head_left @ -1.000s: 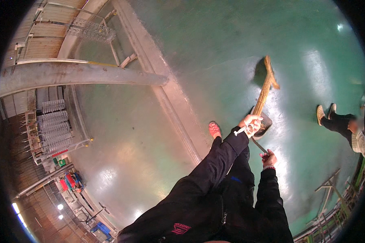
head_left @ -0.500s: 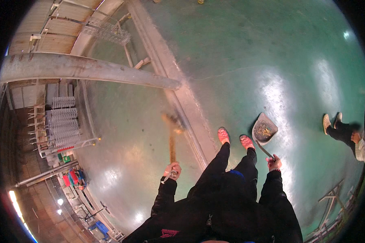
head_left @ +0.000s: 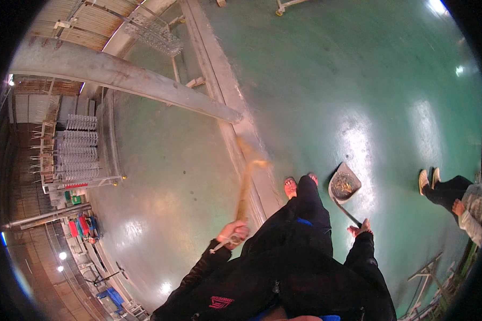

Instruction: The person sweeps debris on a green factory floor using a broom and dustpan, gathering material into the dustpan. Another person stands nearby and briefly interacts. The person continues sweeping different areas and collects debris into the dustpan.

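My left hand (head_left: pixel 234 233) is closed around the handle of a yellowish broom (head_left: pixel 244 195), with a pale cord hanging by my fingers. The broom's far end is smeared by motion over the concrete strip, left of my feet. My right hand (head_left: pixel 361 229) grips the dark handle of a grey dustpan (head_left: pixel 344 170). Bits of yellowish and dark debris (head_left: pixel 343 187) lie inside the pan, which is low over the green floor; whether it touches the floor I cannot tell.
A raised concrete strip (head_left: pixel 219 69) crosses the floor, with a thick metal column (head_left: pixel 128 72) rising from it. Racks of metal parts (head_left: pixel 80 147) stand at far left. Another person (head_left: pixel 460 195) is at the right edge, near a metal frame (head_left: pixel 426 275).
The broom has swung rightward onto the concrete strip, and my left hand has moved slightly right. My legs have shifted in a step. The dustpan sits slightly lower and farther left in view.
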### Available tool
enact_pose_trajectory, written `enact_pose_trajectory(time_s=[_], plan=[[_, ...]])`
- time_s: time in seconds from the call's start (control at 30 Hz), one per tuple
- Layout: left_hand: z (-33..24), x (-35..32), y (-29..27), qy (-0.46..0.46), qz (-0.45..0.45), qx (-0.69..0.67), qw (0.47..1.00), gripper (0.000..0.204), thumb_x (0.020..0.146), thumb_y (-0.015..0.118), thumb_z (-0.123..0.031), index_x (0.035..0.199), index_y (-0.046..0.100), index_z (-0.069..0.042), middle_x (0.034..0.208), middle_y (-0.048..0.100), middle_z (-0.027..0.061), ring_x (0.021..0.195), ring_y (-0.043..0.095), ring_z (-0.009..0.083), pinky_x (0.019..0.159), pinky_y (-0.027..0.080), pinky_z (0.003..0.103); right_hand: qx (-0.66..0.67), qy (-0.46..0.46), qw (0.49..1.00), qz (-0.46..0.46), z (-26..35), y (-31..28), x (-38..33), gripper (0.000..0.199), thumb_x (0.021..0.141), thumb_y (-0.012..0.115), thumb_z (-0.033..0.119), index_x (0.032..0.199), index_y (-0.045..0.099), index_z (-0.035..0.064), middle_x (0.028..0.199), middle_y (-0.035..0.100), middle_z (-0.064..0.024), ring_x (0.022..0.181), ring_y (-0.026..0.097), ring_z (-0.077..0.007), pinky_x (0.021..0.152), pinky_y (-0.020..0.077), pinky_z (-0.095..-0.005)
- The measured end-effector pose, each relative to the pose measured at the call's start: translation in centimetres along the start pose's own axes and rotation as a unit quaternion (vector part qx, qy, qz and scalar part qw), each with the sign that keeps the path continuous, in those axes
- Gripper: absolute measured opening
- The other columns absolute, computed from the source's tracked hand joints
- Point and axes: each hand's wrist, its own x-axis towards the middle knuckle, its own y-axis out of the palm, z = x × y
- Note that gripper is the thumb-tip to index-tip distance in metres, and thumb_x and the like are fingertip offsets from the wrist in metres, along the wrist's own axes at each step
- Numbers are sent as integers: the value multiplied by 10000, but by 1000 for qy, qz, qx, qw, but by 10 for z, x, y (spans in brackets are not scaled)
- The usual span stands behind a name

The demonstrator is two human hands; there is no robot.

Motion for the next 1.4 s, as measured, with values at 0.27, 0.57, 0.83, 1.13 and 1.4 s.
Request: enact_pose_trajectory(time_s=[0.27,0.57,0.83,1.13,1.4], plan=[[3,158,160,-199,198,185,942,294,789,491,-21,1056,388,-86,528,348,-20,372,332,51,315,279,186,-74,-68,990,-94,33,-24,-30,754,774,296,613,1305,99,114,720,523,-316,447,490,-357,379,408,-400],[-13,381,343,-249,202,185,929,235,758,527,-74,584,373,-110,457,346,-42,357,347,56,338,276,201,-88,-116,980,-134,147,-16,-88,698,815,241,555,1210,304,-17,918,514,-320,532,567,-348,342,395,-341],[-203,287,256,-17,79,153,985,229,788,496,-47,604,375,-109,454,359,-43,330,336,32,302,299,178,-202,-335,920,-14,238,117,-115,473,842,388,342,1196,347,31,576,529,-152,374,518,-230,288,383,-280],[-298,239,403,183,1,90,979,222,679,517,-1,582,351,-111,480,390,-3,390,403,114,386,338,234,-134,-256,877,384,303,419,-257,822,771,472,516,1319,44,79,1083,433,-198,939,492,-296,680,474,-436],[-271,233,516,91,119,458,876,150,753,545,-78,836,423,-54,542,435,21,425,451,116,395,400,244,-153,-74,877,448,299,610,-350,411,797,490,427,1003,457,72,858,518,-107,809,530,-233,639,462,-384]])
